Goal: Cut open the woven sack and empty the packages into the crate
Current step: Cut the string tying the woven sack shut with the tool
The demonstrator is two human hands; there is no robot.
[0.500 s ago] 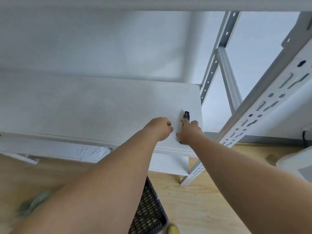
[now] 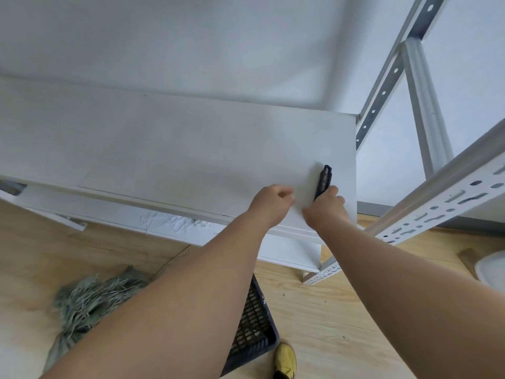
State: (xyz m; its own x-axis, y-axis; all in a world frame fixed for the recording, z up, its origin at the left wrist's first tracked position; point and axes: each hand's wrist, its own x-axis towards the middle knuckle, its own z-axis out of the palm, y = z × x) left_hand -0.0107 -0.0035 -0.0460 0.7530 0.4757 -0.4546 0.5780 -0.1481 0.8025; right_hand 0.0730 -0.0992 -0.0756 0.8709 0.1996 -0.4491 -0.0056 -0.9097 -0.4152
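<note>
Storeroom with bare metal racking

White slotted steel shelving (image 2: 437, 212) is seen just right of the fingers (image 2: 334, 198); a plain board shelf (image 2: 164, 149) under them; plywood floor (image 2: 328, 310) and black perforated crate (image 2: 254, 329) below.

The flat shelf board (image 2: 191, 149) was plain matte white, and the wall behind it (image 2: 191, 36) was a pale grey-white without pattern. The slotted metal rack upright (image 2: 448, 198) was light grey-white and marked by a row of dark oval and keyhole punch-outs, while the slim utility knife (image 2: 323, 180) was black. Below, the plywood floor (image 2: 328, 310) showed light tan wood grain, the perforated plastic crate (image 2: 254, 324) was black with a regular grid of small openings, the frayed woven sack (image 2: 90, 299) was mottled grey-green, and the shoe (image 2: 285, 361) was yellow.
</note>
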